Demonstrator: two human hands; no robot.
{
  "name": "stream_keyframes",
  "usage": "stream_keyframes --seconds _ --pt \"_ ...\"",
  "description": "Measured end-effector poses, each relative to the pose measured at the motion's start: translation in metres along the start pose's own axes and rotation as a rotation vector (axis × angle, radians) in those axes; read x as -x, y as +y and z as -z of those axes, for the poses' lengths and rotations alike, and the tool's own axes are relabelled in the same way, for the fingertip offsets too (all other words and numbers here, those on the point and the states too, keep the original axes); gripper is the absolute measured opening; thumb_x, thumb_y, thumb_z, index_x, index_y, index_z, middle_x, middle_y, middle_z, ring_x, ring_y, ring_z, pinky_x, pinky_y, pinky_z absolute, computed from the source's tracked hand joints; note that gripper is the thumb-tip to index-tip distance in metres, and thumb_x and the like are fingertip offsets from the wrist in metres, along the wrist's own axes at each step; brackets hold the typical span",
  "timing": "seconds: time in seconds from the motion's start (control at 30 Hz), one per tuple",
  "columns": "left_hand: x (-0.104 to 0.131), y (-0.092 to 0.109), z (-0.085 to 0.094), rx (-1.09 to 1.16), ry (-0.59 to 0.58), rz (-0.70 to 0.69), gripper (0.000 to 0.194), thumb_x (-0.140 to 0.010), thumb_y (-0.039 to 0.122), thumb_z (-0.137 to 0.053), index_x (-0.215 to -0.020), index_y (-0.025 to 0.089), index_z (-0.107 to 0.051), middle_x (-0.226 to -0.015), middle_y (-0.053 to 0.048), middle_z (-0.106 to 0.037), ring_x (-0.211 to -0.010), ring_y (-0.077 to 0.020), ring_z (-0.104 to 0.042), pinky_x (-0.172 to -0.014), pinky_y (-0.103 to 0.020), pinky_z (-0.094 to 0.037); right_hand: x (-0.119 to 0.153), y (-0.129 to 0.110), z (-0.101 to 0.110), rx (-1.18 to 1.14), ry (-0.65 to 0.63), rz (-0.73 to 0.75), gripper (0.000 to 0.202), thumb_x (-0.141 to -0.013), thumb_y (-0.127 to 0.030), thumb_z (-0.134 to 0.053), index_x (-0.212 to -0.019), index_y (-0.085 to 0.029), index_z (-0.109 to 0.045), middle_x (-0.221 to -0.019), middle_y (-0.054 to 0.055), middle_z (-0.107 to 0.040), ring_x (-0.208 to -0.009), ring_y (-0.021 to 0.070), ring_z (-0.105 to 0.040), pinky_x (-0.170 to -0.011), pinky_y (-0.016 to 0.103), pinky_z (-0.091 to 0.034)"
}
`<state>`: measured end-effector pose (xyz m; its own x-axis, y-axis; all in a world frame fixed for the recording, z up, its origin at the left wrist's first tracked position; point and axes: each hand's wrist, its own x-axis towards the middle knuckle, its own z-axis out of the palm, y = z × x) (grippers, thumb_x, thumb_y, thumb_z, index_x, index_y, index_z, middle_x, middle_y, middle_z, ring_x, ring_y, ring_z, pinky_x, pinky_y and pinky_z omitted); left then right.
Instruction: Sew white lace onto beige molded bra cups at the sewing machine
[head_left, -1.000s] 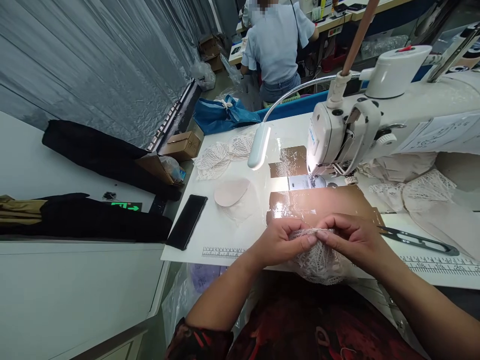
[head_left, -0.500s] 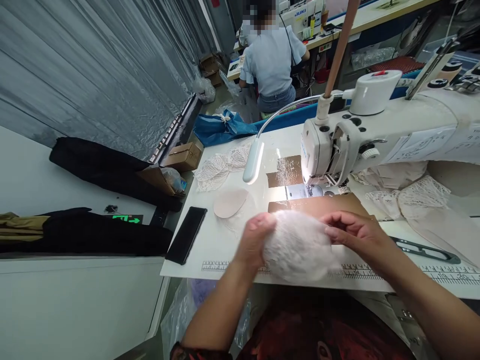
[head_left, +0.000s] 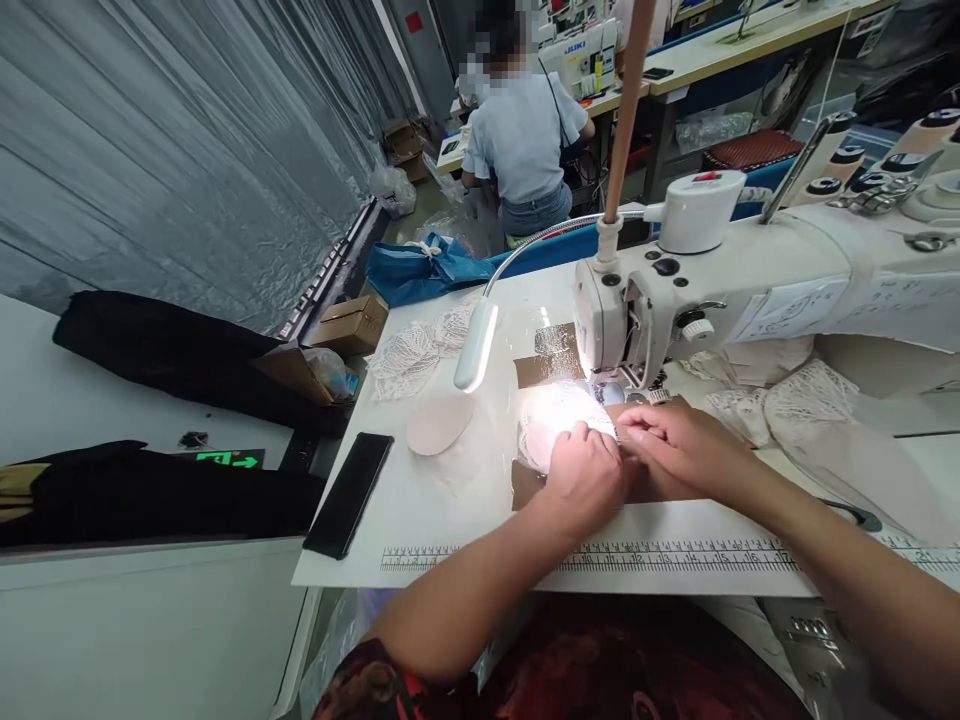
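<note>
A white lace-covered cup piece [head_left: 541, 412], brightly lit, lies at the needle area of a white sewing machine [head_left: 600, 320]. My left hand [head_left: 589, 470] presses on its near edge with curled fingers, closed on it. My right hand [head_left: 679, 440] is closed too, thumb and fingers pinched at the cup's right edge; the exact grip is partly hidden. Brown sheet material [head_left: 660, 482] lies beneath my hands on the machine bed. To the left, a pale oval cup [head_left: 441, 425] rests on the table [head_left: 457, 510], with lace pieces [head_left: 409, 360] behind it.
A black phone [head_left: 349, 495] lies at the table's left edge. A small lamp [head_left: 477, 345] on a bent neck hangs near the needle. More lace and mesh fabric [head_left: 814, 405] lies right of the needle. A ruler strip [head_left: 675, 556] runs along the front edge. Another person [head_left: 525, 135] sits ahead.
The lace cup has gone from in front of the machine, held up between both hands, forward and down to the needle area. My left hand has moved right, close to my right hand.
</note>
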<state>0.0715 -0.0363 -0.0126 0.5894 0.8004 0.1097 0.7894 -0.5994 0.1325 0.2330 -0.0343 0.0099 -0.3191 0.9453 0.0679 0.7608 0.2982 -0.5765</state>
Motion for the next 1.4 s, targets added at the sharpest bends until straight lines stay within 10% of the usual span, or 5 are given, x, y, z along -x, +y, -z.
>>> stream_keyframes --seconds 0.17,0.37,1.03,1.4 --pt "0.014 0.002 0.019 -0.002 -0.109 -0.009 0.033 -0.091 0.030 -0.047 -0.093 0.004 -0.067 -0.078 -0.017 -0.063 -0.080 -0.0310 -0.057 -0.065 -0.041 -0.047 0.005 0.009 -0.024 0.171 -0.017 0.169 0.029 -0.087 -0.011 -0.044 -0.090 -0.020 -0.071 -0.086 0.005 -0.068 -0.077 0.0184 -0.059 -0.068 0.030 -0.043" --pt "0.009 -0.035 0.035 0.524 -0.130 -0.034 0.029 -0.096 0.030 -0.046 -0.107 0.018 -0.070 -0.107 -0.010 -0.069 -0.094 -0.0194 -0.063 -0.085 -0.032 -0.052 0.010 0.006 -0.031 0.314 -0.023 0.200 0.027 -0.086 -0.006 -0.046 -0.091 -0.016 -0.070 -0.087 0.009 -0.064 -0.083 0.0229 -0.055 -0.065 0.032 -0.038" --pt "-0.021 -0.085 0.002 0.242 0.036 -0.273 0.036 -0.093 0.021 -0.044 -0.121 0.015 -0.066 -0.129 -0.010 -0.065 -0.107 -0.0247 -0.062 -0.090 -0.043 -0.053 -0.011 -0.006 -0.038 0.562 0.097 0.036 0.047 -0.079 -0.003 -0.051 -0.117 -0.023 -0.069 -0.091 0.005 -0.067 -0.054 0.0129 -0.040 -0.045 0.031 -0.020" --pt "-0.021 -0.082 0.001 0.177 0.022 -0.097 0.042 -0.092 0.022 -0.043 -0.130 0.015 -0.060 -0.136 -0.010 -0.060 -0.114 -0.0276 -0.054 -0.091 -0.046 -0.049 -0.005 0.006 -0.046 0.548 0.144 0.111 0.050 -0.077 -0.003 -0.050 -0.119 -0.022 -0.068 -0.098 0.005 -0.067 -0.064 0.0157 -0.052 -0.051 0.030 -0.033"
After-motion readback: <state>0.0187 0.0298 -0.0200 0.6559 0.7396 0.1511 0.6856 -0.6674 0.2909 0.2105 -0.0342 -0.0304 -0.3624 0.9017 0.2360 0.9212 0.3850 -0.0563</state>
